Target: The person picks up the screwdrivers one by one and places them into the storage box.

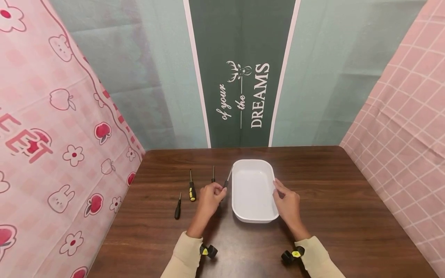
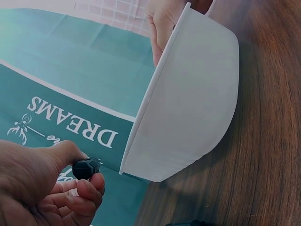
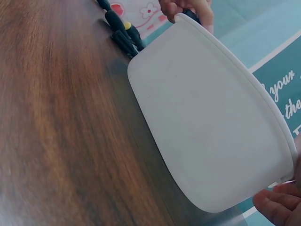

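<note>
My left hand (image 1: 209,197) pinches a screwdriver by its dark handle (image 2: 86,168) between thumb and fingers. Its thin shaft (image 1: 230,173) points away from me, close beside the left rim of a white rectangular dish (image 1: 253,221). The right hand (image 1: 287,202) holds that dish by its right rim, with fingertips (image 3: 273,205) under the edge in the right wrist view. No contents show in the dish. Just beyond the left hand lies another screwdriver (image 1: 213,175), its handle partly hidden by the fingers.
Left of the left hand, a black and yellow screwdriver (image 1: 192,191) and a smaller black screwdriver (image 1: 177,209) lie on the brown wooden table (image 1: 330,208). Printed cloths hang around the table: pink patterned cloth (image 1: 73,185) left, green cloth (image 1: 240,38) behind, pink checked cloth (image 1: 399,116) right.
</note>
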Demonstrator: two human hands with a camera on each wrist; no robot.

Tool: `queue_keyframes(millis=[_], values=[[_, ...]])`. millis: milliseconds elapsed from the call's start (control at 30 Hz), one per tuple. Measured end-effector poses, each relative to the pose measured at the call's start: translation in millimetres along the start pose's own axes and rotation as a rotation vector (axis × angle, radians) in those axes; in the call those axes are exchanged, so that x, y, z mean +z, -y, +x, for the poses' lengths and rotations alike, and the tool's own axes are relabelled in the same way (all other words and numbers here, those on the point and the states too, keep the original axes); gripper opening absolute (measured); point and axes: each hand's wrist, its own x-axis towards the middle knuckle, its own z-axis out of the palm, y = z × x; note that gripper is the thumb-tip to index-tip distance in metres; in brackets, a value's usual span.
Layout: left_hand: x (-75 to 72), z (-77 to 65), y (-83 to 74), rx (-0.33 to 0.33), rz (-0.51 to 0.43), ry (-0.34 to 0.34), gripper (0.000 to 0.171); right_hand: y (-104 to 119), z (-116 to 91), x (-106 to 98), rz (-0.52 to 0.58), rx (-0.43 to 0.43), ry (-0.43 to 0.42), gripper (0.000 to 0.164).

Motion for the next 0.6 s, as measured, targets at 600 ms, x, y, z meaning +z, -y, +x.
queue_keyframes(millis=[600], values=[[-4.2, 13.9, -8.5, -0.002, -0.043, 0.054, 0.014, 12, 8, 2, -0.004, 0.010, -0.002, 0.031]])
